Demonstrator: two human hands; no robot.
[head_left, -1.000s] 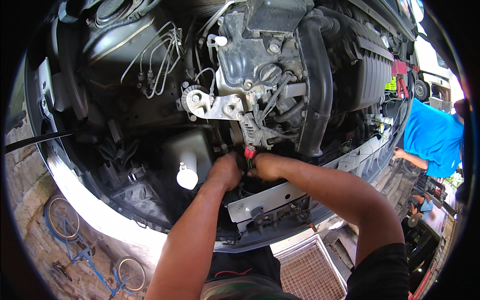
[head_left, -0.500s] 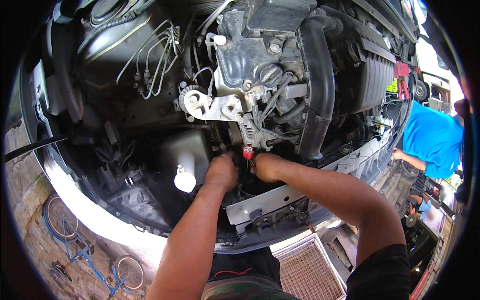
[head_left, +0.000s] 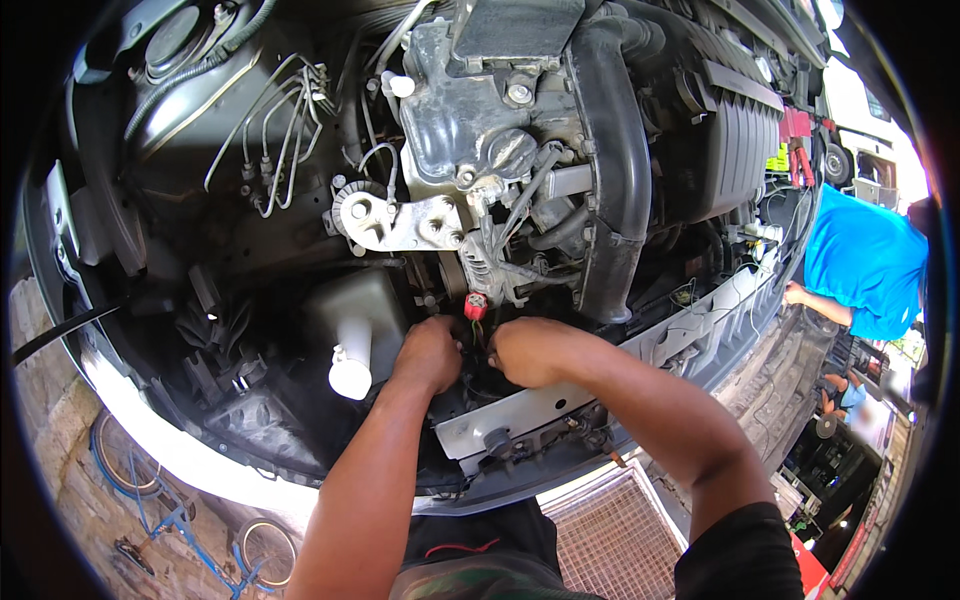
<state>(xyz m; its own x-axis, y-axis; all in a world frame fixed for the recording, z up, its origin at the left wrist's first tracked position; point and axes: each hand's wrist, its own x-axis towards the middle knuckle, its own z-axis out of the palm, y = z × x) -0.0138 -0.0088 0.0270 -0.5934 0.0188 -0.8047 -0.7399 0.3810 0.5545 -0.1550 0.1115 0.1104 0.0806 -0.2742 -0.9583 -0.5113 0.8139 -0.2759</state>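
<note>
Both hands [head_left: 480, 352] by red connector [head_left: 476, 305]

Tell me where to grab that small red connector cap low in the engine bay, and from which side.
Pinch the red connector cap across its two side faces, coming from below, nearest the person. It pokes out toward that side between the left hand and right hand; the alternator and hoses crowd it behind and above.

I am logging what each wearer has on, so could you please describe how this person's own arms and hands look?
Both hands are bare: no gloves, rings or watch show on the left hand or the right hand. The left forearm is uncovered as far as the picture's lower edge. The right arm is bare up to a short black sleeve at the upper arm.
</note>
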